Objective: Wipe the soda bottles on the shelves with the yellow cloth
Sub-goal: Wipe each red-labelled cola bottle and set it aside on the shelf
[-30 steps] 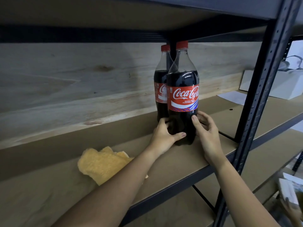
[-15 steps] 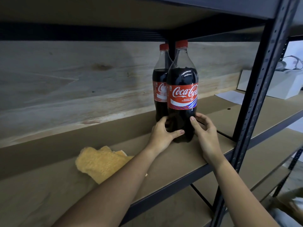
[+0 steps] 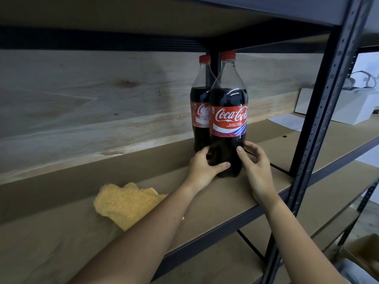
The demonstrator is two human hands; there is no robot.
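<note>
Front bottle [image 3: 228,119]: red cap, dark brown cola, red label with white script plus blue/white diagonal stripes low right. Rear bottle [image 3: 200,111]: same red cap, dark liquid, red label. Cloth [image 3: 127,203]: yellow-orange, fuzzy texture. Shelf board [image 3: 215,199]: plain brown. Frame upright [image 3: 320,128]: black, row of holes. Back panel [image 3: 82,103]: pale grained wood.

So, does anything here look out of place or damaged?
Nothing looks damaged or spilled. Both bottles, front and back, stand upright with caps on. Only oddity: the yellow cloth lies unused on the shelf while both hands, left and right, hold the front bottle.
</note>
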